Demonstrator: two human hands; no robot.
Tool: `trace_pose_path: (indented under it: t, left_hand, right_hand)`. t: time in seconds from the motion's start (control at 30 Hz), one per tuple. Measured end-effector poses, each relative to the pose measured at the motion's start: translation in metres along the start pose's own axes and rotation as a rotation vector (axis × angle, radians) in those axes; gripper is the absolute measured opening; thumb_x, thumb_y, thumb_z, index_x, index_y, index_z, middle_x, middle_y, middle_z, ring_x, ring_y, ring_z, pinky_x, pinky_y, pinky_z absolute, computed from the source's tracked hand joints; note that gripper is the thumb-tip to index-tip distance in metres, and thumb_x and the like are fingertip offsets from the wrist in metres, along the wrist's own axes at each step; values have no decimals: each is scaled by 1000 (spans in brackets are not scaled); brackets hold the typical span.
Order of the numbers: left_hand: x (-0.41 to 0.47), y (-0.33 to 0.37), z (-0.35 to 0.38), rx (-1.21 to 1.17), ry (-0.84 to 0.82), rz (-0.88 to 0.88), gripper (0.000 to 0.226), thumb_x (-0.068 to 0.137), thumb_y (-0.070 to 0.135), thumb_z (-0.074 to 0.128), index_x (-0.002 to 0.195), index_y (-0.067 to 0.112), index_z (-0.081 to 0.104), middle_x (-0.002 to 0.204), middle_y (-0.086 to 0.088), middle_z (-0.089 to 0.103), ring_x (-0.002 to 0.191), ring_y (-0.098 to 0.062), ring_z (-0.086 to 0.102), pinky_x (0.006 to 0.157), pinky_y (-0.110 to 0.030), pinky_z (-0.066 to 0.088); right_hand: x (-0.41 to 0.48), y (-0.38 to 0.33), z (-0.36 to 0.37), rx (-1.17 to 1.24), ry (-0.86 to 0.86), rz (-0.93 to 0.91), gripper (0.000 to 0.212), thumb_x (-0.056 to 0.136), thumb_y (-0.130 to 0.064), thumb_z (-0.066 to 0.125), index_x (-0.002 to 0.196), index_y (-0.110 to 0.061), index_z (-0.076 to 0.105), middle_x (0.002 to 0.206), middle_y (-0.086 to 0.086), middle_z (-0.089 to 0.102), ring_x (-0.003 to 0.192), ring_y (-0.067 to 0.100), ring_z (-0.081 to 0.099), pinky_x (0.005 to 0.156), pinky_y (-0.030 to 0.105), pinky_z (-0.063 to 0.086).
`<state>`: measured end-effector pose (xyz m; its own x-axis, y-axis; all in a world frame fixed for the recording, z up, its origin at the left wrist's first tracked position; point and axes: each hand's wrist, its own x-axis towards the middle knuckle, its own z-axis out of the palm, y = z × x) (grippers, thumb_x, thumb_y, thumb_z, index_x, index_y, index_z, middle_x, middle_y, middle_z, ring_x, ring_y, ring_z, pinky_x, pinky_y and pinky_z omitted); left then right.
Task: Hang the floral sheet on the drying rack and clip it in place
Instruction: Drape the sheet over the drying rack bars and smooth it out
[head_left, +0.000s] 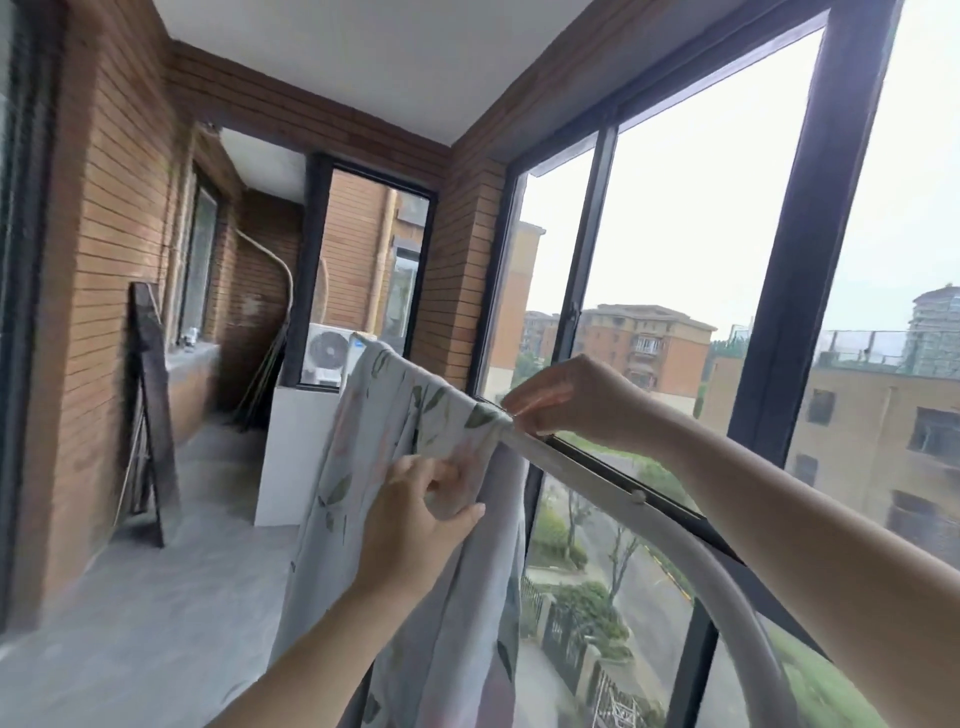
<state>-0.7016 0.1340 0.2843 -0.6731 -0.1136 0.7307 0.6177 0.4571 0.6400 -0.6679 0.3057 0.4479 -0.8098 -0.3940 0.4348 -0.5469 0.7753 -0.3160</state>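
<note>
Draping the rack (571, 466), floral sheet (395, 415) overhangs grey floor (156, 623).

Pale leaf-print floral sheet (384, 426) draped over white drying rack (582, 470) top bar, bunched, hanging down.

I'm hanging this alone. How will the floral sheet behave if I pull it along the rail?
Probably floppy: the floral sheet hangs in loose folds and bunches where the left hand pinches it. Likely light, since a pinch lifts it. It may slide on the smooth white drying rack rail.
</note>
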Motion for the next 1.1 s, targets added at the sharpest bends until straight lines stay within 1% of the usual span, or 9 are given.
trace_pose_path:
  t: [0.13, 0.27, 0.4, 0.5, 0.57, 0.63, 0.77, 0.93, 1.1]
  left_hand:
    - [5, -2, -1, 5, 46, -3, 8, 78, 25, 75, 81, 25, 68, 86, 12, 64, 79, -2, 62, 74, -33, 56]
    - [7, -1, 0, 59, -58, -8, 34, 67, 46, 80, 91, 28, 64, 95, 17, 58, 87, 1, 57, 76, -20, 49]
    - [12, 3, 6, 122, 20, 28, 6, 81, 28, 71, 77, 24, 68, 75, 14, 62, 72, -3, 59, 62, -20, 46]
    - [16, 1, 1, 122, 55, 102, 25, 89, 26, 60, 65, 19, 65, 53, 6, 59, 54, -11, 57, 49, -25, 42]
    - [21, 6, -10, 48, 86, 142, 23, 89, 30, 57, 74, 18, 70, 59, 6, 65, 59, -9, 61, 53, -27, 47]
    - [31, 13, -21, -13, 138, 181, 13, 89, 22, 62, 87, 17, 74, 70, 11, 68, 64, -1, 61, 56, -13, 43]
    - [53, 31, -33, 28, 114, 267, 14, 90, 14, 62, 97, 15, 74, 83, 9, 67, 73, 1, 57, 66, -4, 37]
    - [57, 46, -35, 119, 62, 313, 13, 90, 19, 63, 89, 15, 76, 71, 9, 57, 66, -9, 55, 62, -26, 44]
    - [55, 65, -36, 166, -29, 250, 24, 91, 21, 60, 75, 9, 72, 70, 3, 57, 68, -17, 56, 60, -30, 43]
  right_hand:
    - [6, 6, 6, 11, -7, -21, 20, 80, -13, 74, 98, -22, 77, 91, -10, 73, 75, -4, 66, 72, 15, 54]
    - [11, 9, 8, 44, -5, -10, 18, 81, -13, 74, 97, -19, 78, 82, -15, 70, 57, -14, 59, 54, 3, 44]
    - [16, 10, 9, 37, -20, -3, 17, 78, -16, 77, 93, -23, 78, 84, -14, 72, 61, -12, 61, 58, 6, 45]
    - [17, 9, 7, 15, -53, 5, 16, 77, -20, 78, 89, -30, 78, 87, -15, 73, 70, -7, 64, 71, 17, 53]
    - [19, 7, 6, -16, -80, 8, 16, 76, -22, 78, 88, -34, 77, 86, -17, 73, 74, -5, 66, 79, 22, 56]
    - [21, 5, 5, -38, -102, 19, 17, 74, -26, 80, 89, -35, 76, 85, -17, 73, 78, 0, 67, 81, 27, 57]
    - [21, 3, 9, -58, -48, 8, 15, 73, -30, 81, 87, -30, 78, 79, -14, 73, 74, 1, 67, 73, 22, 57]
    - [13, 10, 11, -157, 139, -84, 11, 82, -32, 74, 88, -24, 78, 79, -13, 74, 69, -5, 65, 65, 14, 55]
    - [-3, 13, 5, -236, 248, -162, 13, 89, -18, 65, 94, -18, 77, 88, -8, 72, 71, -12, 56, 67, 6, 49]
